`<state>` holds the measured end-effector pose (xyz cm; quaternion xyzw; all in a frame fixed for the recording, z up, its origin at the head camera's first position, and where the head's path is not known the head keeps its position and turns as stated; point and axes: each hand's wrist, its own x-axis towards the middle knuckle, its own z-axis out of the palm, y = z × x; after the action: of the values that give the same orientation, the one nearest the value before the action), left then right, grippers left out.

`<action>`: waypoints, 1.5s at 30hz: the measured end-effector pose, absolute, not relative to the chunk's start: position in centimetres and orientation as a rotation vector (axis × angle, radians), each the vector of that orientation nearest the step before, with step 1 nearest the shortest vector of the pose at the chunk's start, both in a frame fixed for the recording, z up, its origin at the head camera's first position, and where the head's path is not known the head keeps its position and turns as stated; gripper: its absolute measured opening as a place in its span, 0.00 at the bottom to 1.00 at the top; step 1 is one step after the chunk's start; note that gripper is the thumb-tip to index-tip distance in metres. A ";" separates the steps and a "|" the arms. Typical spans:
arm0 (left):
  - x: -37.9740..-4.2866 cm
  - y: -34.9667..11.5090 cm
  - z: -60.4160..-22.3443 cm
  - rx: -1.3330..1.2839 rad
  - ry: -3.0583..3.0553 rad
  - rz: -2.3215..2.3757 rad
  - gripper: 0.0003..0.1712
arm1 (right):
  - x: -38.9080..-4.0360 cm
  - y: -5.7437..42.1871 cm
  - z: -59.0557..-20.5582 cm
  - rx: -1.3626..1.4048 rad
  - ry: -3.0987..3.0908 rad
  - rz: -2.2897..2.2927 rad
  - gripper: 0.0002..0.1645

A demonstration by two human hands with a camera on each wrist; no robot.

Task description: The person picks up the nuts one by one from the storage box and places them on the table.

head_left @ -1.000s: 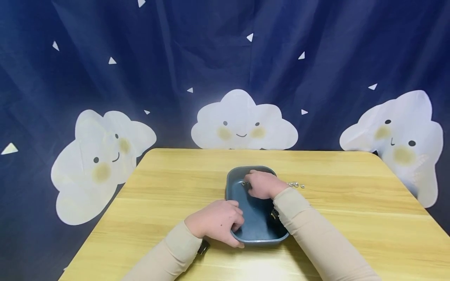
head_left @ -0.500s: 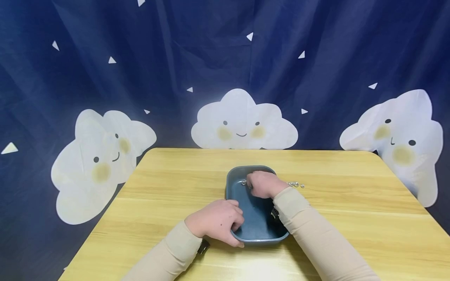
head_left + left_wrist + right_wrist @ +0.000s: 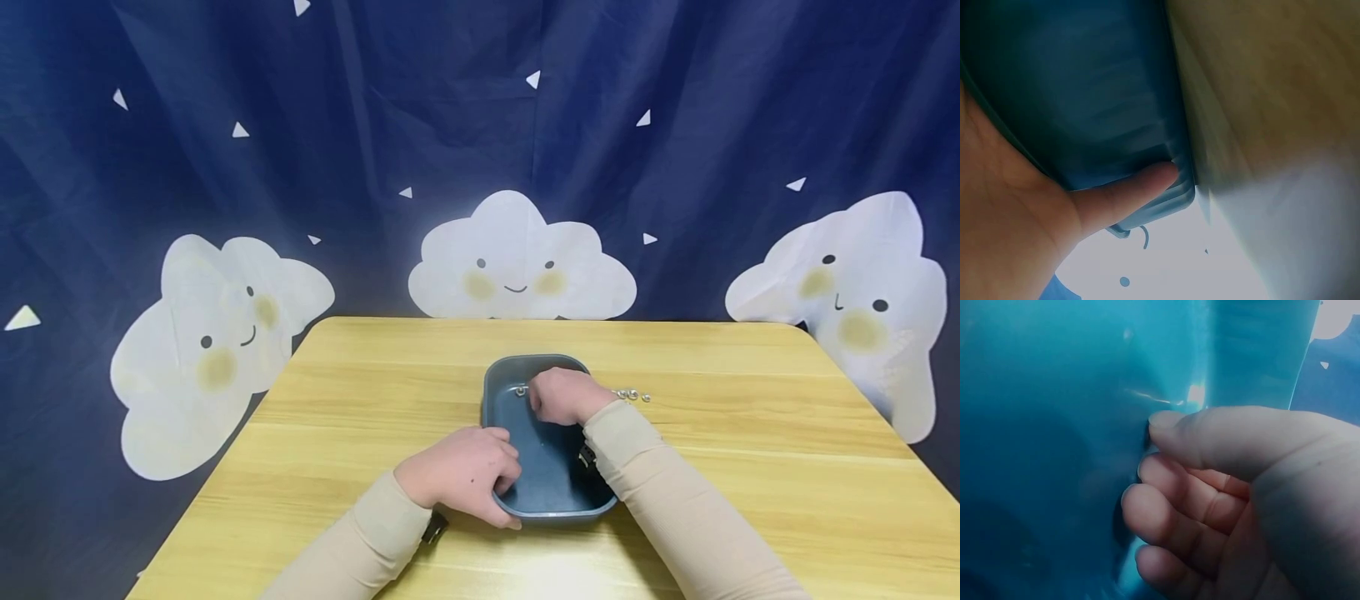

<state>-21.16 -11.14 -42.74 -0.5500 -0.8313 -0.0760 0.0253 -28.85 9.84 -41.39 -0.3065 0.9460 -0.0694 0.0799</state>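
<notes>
A blue-grey rectangular bin [image 3: 555, 515] stands on the table. My left hand [image 3: 467, 473] grips its near left corner, the thumb [image 3: 1129, 197] along the outer wall and the fingers over the rim. My right hand [image 3: 566, 397] reaches inside towards the far right, its fingers [image 3: 1147, 512] curled and the thumb tip close to the forefinger at the bin floor. Whether anything lies between those fingertips is hidden. Left of this hand, a small shiny metal ring-like piece [image 3: 521, 391] sits on the floor by the far wall.
Several similar small metal pieces [image 3: 633, 395] lie in a row on the wooden table [image 3: 720, 467], just right of the bin. Behind the table hangs a dark blue curtain [image 3: 480, 100] with white clouds.
My right hand has shifted slightly right inside the bin, away from the metal piece, which stays put. A second small piece seen beside it earlier is out of sight now. My left hand has not moved.
</notes>
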 end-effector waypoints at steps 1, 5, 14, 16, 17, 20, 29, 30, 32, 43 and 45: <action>-21.2 -11.2 -42.7 -1.700 -2.572 -0.237 0.30 | -28.8 9.8 -41.4 -0.912 2.828 -0.207 0.26; -21.2 -11.2 -42.8 -1.698 -2.574 -0.243 0.30 | -28.8 9.8 -41.3 -0.892 2.828 -0.201 0.24; -21.1 -11.4 -42.8 -1.690 -2.585 -0.234 0.29 | -28.9 9.4 -41.7 -0.822 2.818 -0.123 0.14; -21.1 -11.4 -42.9 -1.686 -2.590 -0.230 0.29 | -28.8 9.3 -41.9 -0.820 2.813 -0.120 0.14; -21.1 -11.4 -42.9 -1.683 -2.591 -0.228 0.29 | -28.8 9.2 -41.9 -0.820 2.811 -0.116 0.14; -21.1 -11.5 -43.0 -1.683 -2.586 -0.223 0.29 | -28.8 9.2 -42.0 -0.833 2.801 -0.113 0.16; -21.2 -11.5 -43.1 -1.689 -2.574 -0.240 0.29 | -28.9 9.3 -41.7 -0.889 2.777 -0.144 0.17; -21.2 -11.4 -43.1 -1.691 -2.574 -0.244 0.29 | -28.9 9.4 -41.7 -0.899 2.777 -0.148 0.17; -21.2 -11.4 -43.1 -1.695 -2.577 -0.254 0.29 | -28.9 9.5 -41.5 -0.910 2.781 -0.159 0.14; -21.3 -11.3 -43.0 -1.707 -2.559 -0.252 0.29 | -28.0 10.2 -39.9 -0.902 2.815 -0.296 0.12; -21.3 -11.3 -43.0 -1.709 -2.555 -0.252 0.29 | -27.8 10.3 -39.7 -0.900 2.813 -0.319 0.11</action>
<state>-21.29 -11.28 -43.02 -0.5539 -0.8281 -0.0816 0.0289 -27.77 10.29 -39.67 -0.3019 0.9434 -0.1071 0.0856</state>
